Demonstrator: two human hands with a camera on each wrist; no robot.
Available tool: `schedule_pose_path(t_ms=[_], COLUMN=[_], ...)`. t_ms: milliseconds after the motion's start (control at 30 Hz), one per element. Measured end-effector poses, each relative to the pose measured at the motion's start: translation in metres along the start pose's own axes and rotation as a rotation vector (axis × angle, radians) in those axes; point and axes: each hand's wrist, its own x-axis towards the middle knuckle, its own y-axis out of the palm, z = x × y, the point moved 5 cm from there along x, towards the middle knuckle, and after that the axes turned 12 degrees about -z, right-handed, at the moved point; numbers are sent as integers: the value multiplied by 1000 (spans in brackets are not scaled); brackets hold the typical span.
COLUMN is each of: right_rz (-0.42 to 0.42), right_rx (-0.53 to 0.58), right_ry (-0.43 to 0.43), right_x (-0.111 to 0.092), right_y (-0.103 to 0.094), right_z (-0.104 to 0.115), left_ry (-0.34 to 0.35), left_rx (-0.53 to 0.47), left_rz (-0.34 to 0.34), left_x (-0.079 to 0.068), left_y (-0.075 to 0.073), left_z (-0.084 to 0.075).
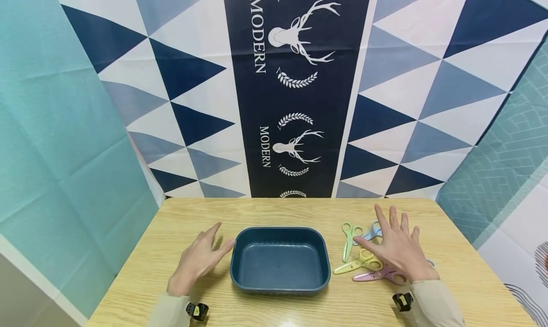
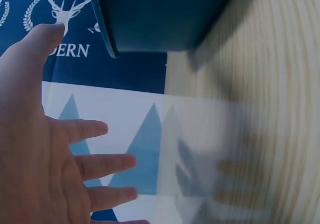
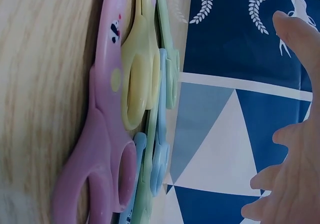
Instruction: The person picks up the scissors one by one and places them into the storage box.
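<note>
My left hand (image 1: 199,258) hovers at the left side of a dark blue rectangular tray (image 1: 280,290), thumb pointing toward its rim, fingers spread and holding nothing. Over the scissors on the right, my right hand (image 1: 400,248) is spread wide and grips nothing. Below and beside it lie green scissors (image 1: 347,246), yellow scissors (image 1: 352,267), pink scissors (image 1: 369,276) and blue scissors (image 1: 371,233). In the right wrist view the pink scissors (image 3: 107,108) are closest to the camera, and the others overlap behind them. Part of the pile is hidden under the right hand in the head view.
The wooden table (image 1: 192,213) ends at a patterned cloth wall (image 1: 299,94) with deer and triangles. A teal cloth (image 1: 77,151) hangs on the left. Each wrist carries a small black camera, one at the left cuff (image 1: 169,308) and one at the right.
</note>
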Motion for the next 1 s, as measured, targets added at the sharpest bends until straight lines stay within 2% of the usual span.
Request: schedule_pose_path(t_ms=[267,467,633,1000], right_rz=[11,19,27,42], right_rx=[9,24,51,84], right_ry=[-19,-37,-26,-10], right_x=[3,5,5,9], right_y=[1,4,7,10], right_z=[0,-2,-4,-8], left_ry=[21,6,-8,-14], left_rx=[-53,-82,-99,-149], left_rz=[-10,-26,-9,-20], left_x=[0,2,4,4], left_y=[9,14,16,19], left_z=[-11,-13,-15,-12])
